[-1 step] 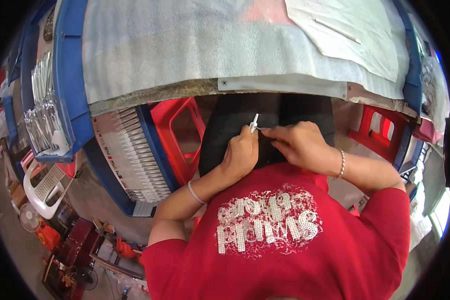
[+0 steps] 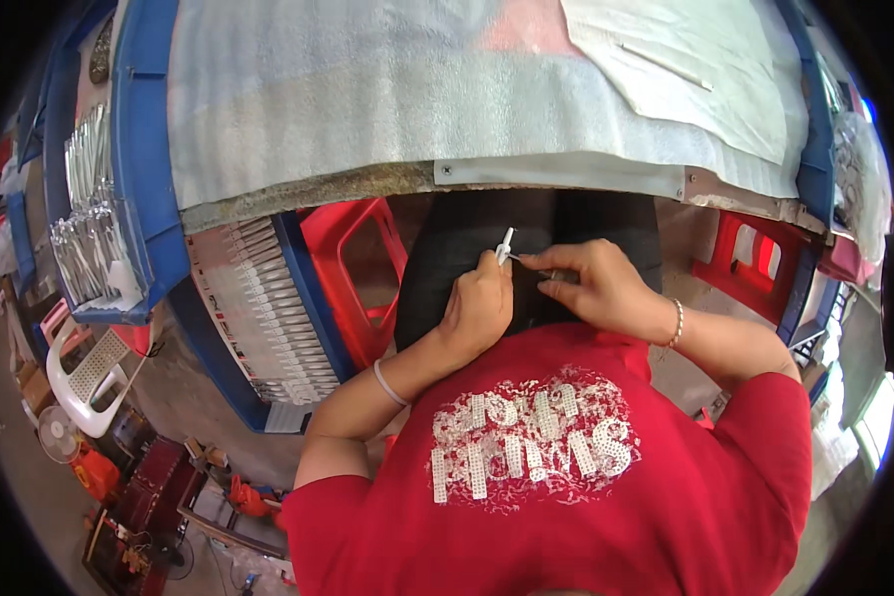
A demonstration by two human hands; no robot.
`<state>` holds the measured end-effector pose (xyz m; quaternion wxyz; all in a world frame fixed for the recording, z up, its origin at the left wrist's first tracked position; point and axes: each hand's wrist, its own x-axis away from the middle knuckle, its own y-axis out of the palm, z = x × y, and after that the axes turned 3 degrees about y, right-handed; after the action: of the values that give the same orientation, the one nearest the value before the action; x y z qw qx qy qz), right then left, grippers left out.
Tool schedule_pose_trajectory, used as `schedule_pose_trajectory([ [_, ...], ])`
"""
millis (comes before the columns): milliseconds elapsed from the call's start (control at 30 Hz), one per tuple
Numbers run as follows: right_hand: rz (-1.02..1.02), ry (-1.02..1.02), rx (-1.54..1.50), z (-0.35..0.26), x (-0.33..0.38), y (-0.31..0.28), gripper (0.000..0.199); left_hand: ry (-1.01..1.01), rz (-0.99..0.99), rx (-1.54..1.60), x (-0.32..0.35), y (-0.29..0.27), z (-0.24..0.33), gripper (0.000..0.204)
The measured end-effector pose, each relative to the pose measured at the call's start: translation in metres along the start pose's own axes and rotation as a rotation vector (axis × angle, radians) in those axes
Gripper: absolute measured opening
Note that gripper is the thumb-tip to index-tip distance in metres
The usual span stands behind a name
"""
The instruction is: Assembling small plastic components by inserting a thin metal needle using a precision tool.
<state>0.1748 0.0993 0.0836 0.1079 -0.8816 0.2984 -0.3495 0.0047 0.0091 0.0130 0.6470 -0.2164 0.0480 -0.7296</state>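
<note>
Head view, only view.

Left hand [image 2: 479, 308]: thumb and fingers clamped on a slim white piece [image 2: 508, 237], its narrow tip pointing away from the body. Piece is off the workbench [image 2: 368, 181]: held above the dark trousers [image 2: 467, 223], just in front of the bench's near edge, about level with the left part of the metal strip [image 2: 556, 173] screwed there.

Right hand [image 2: 606, 288]: forefinger tip brought close to the side of the white piece; a thin sliver [image 2: 515, 256] shows between them. Cannot tell whether thumb and fingers are pinched on the sliver; too small and partly covered.

Surroundings: pale covering [image 2: 368, 89] over the bench top; white cloth [image 2: 735, 109] toward its far right corner, a thin rod [image 2: 666, 67] lying on the cloth. Along the left edge, a blue tray [image 2: 149, 179] with silvery pieces [image 2: 87, 164].

Handling notes (judgement): left hand best acts as a fixed clamp, gripping low so the contact spot is exposed. Right-hand movements should be small, from the fingers, in line with the sliver; side load might bend it. Resting both wrists on the lap would likely cut tremor. Working over the bench covering would make a dropped part easier to recover.
</note>
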Motion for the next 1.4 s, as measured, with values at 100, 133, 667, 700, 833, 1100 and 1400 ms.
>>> schedule_pose_trajectory([
  [100, -0.001, 0.046, -0.202, 0.010, -0.002, 0.005, 0.029, 0.013, -0.018, -0.035, -0.001, 0.001, -0.006, 0.015],
  [133, -0.021, -0.152, 0.299, -0.011, -0.001, -0.006, 0.037, 0.045, -0.014, 0.008, -0.002, 0.001, -0.011, 0.015],
  [667, -0.082, 0.132, -0.453, 0.014, -0.010, 0.013, 0.036, 0.087, 0.051, -0.005, 0.001, -0.001, -0.012, 0.016],
  [700, -0.028, -0.047, -0.331, 0.021, -0.008, 0.014, 0.033, 0.100, 0.055, -0.011, 0.001, -0.001, -0.011, 0.016],
  [833, 0.035, -0.173, 0.091, -0.023, 0.026, -0.004, 0.034, 0.021, 0.089, 0.257, 0.007, 0.002, -0.015, 0.019],
  [1100, 0.169, -0.346, 0.312, -0.016, 0.039, 0.000, 0.036, -0.306, -0.054, 0.564, 0.009, -0.005, -0.004, 0.023],
  [1400, 0.127, -0.291, 0.180, -0.010, 0.035, -0.005, 0.037, -0.109, 0.045, 0.331, 0.010, 0.003, -0.007, 0.022],
])
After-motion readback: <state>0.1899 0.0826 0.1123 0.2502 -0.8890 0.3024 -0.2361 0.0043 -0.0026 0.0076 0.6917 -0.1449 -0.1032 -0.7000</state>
